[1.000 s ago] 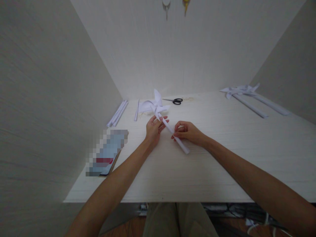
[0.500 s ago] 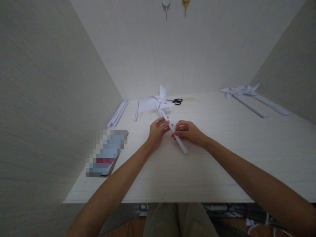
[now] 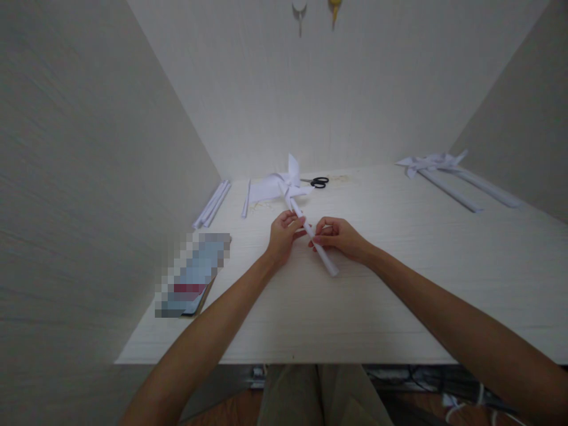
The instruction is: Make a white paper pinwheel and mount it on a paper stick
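Pinwheel (image 3: 291,185): white paper; stick (image 3: 328,264) slants from its head toward the near side and right, above the worktop (image 3: 377,319). Left hand (image 3: 280,239): partly curled, thumb against the stick just below the head. Right hand (image 3: 336,232): narrow pinch on the stick, nearer its free end. Sheet (image 3: 262,189) left of pinwheel's head, partly behind it; scissors (image 3: 319,182) right of it, blades partly hidden. Farther left of pinwheel: single roll (image 3: 245,200), then bundled rolls (image 3: 213,204); phone (image 3: 197,272) nearer, screen pixelated. Well right of pinwheel: two more pinwheels (image 3: 435,163), heads overlapping. Worktop white, faintly grained. Beyond pinwheel: pale wall (image 3: 355,100), white hook (image 3: 300,15) and yellow hook (image 3: 335,8) high up.
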{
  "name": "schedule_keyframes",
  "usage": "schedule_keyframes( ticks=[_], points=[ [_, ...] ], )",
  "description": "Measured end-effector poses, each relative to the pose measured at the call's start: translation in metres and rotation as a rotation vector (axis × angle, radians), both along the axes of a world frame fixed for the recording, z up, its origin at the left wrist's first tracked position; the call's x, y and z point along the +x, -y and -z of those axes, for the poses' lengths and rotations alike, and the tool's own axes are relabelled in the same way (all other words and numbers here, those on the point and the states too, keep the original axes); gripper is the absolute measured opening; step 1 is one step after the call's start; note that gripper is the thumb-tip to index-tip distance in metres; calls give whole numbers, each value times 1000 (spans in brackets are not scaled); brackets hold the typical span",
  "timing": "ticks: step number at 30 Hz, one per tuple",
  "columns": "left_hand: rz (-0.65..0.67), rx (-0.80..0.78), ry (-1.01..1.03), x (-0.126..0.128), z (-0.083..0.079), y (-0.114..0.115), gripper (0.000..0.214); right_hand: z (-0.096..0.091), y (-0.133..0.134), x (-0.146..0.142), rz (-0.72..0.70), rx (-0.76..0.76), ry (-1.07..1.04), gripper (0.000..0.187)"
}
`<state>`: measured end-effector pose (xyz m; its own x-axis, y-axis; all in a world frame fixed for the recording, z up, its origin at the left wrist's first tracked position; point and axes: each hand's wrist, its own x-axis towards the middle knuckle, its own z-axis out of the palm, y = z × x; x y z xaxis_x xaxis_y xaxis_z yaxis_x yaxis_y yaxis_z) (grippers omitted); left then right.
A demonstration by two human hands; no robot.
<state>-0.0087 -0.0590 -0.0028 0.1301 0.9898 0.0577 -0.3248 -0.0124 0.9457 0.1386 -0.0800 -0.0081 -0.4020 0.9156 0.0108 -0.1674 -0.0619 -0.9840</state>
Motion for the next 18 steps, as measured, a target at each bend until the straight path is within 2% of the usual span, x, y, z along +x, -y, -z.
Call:
schedule_keyframes(
  ticks=[18],
  points=[
    [49, 44, -57, 0, 2, -1, 24, 4, -1, 1, -32, 61, 26, 23]
  ],
)
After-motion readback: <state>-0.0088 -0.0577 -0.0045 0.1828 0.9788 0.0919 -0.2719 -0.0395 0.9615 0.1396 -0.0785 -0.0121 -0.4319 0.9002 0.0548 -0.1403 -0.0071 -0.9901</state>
